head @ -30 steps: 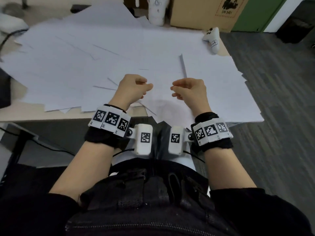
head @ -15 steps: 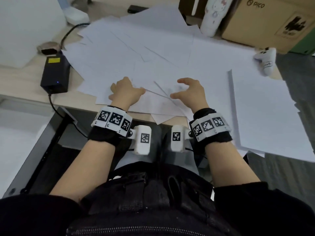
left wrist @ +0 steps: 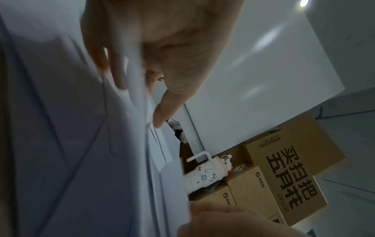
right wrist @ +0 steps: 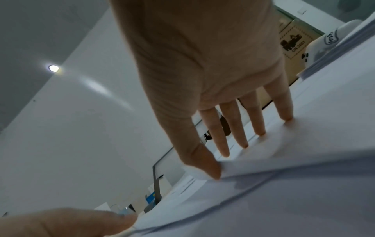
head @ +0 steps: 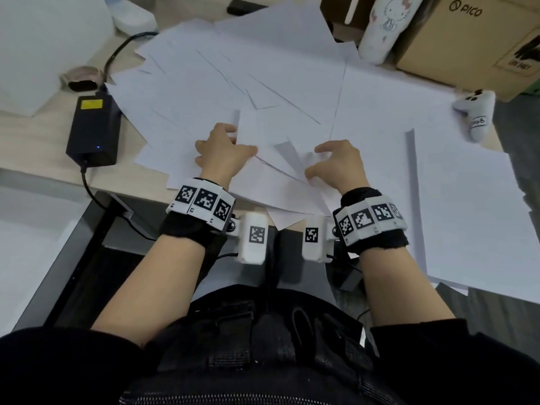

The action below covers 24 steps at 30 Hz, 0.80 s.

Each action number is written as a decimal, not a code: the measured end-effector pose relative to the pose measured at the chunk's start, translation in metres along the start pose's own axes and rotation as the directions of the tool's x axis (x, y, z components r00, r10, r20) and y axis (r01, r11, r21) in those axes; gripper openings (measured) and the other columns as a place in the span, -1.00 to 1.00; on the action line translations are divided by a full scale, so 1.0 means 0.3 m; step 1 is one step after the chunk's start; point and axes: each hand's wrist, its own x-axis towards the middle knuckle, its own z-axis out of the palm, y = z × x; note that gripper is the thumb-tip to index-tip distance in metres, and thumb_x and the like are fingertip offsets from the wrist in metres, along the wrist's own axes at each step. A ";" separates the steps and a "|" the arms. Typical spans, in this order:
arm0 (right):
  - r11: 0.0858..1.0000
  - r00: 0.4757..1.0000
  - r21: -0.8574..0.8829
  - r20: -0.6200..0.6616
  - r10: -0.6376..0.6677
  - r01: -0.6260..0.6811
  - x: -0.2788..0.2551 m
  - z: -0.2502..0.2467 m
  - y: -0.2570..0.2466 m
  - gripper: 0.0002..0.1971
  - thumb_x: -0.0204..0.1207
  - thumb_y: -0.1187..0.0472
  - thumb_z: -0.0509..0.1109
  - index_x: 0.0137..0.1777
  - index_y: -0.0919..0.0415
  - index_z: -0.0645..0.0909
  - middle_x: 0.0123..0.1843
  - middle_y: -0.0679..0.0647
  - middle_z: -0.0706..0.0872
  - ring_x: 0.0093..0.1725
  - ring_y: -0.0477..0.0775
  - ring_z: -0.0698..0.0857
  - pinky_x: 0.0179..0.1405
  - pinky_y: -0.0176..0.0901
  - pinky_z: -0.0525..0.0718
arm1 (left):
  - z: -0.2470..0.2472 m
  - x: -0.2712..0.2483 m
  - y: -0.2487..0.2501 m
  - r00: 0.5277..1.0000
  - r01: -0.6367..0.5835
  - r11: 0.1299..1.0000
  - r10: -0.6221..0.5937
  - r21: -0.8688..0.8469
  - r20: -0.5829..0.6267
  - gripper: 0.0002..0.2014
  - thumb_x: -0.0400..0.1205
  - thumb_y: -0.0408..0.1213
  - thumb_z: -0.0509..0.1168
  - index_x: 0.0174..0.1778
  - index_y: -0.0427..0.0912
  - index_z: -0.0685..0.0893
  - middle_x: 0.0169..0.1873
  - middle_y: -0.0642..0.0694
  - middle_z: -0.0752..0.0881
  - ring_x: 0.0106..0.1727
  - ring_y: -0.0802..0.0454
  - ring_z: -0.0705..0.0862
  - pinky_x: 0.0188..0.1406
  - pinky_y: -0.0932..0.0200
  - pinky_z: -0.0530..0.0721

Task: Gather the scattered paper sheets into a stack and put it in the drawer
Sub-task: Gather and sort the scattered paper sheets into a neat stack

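Desk (head: 35,147): both hands on paper sheets (head: 263,83), left hand (head: 222,153) seemingly pinching.

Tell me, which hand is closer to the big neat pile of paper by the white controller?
The right hand, I think. The neat pile lies just beside it, below the white controller. The left hand sits further away, nearer the black power brick.
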 end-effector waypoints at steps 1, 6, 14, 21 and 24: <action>1.000 1.000 0.020 -0.016 -0.005 0.005 0.003 -0.011 0.000 -0.58 0.28 0.32 0.54 0.18 0.23 0.67 0.22 0.08 0.68 0.18 0.07 0.63 0.14 -0.12 0.60 | 0.003 0.001 0.005 0.999 -0.019 0.999 0.020 -0.040 0.026 -0.53 0.50 -0.27 0.45 0.32 -0.16 0.52 0.07 -0.02 0.63 0.28 -0.04 0.55 0.25 0.04 0.55; 1.000 0.996 -0.014 -0.089 0.012 -0.013 0.022 -0.044 0.015 -0.80 0.32 0.29 0.45 -0.43 0.14 0.49 -0.38 0.02 0.55 -0.32 0.11 0.53 -0.39 -0.23 0.49 | 0.028 0.004 0.008 0.991 -0.055 0.996 0.063 -0.067 0.120 -0.74 0.38 -0.29 0.48 -0.07 -0.30 0.71 -0.15 -0.14 0.75 0.03 -0.17 0.74 0.12 -0.10 0.71; 0.987 0.992 0.122 -0.071 -0.101 0.109 0.027 -0.024 -0.003 -0.65 0.30 0.45 0.35 -0.57 0.23 0.29 -0.57 0.16 0.33 -0.76 -0.11 0.56 -0.37 -0.10 0.57 | 0.022 -0.001 0.000 0.991 -0.114 0.986 0.121 -0.125 0.051 -0.87 0.45 -0.48 0.41 -0.13 -0.47 0.70 -0.35 -0.09 0.66 -0.25 -0.02 0.63 -0.24 0.16 0.57; 0.898 0.976 0.385 -0.120 -0.181 0.214 0.020 0.011 -0.095 -0.73 0.40 0.47 0.39 -0.51 0.48 0.49 -0.57 0.10 0.52 -0.49 0.11 0.70 -0.27 0.02 0.81 | -0.028 -0.021 -0.014 0.989 -0.134 0.975 0.144 -0.177 0.040 -0.92 0.45 -0.48 0.42 -0.16 -0.36 0.72 -0.19 -0.19 0.74 -0.12 -0.11 0.73 0.06 -0.17 0.71; 0.851 0.980 0.485 -0.084 -0.181 0.199 0.013 0.060 -0.140 -0.80 0.47 0.47 0.35 -0.33 0.62 0.58 -0.40 0.22 0.55 -0.46 0.01 0.67 -0.20 -0.07 0.81 | -0.073 -0.020 -0.030 0.991 -0.128 0.973 0.133 -0.191 0.015 -0.82 0.45 -0.48 0.42 -0.33 -0.09 0.65 -0.24 -0.10 0.75 0.00 -0.22 0.76 0.09 -0.19 0.72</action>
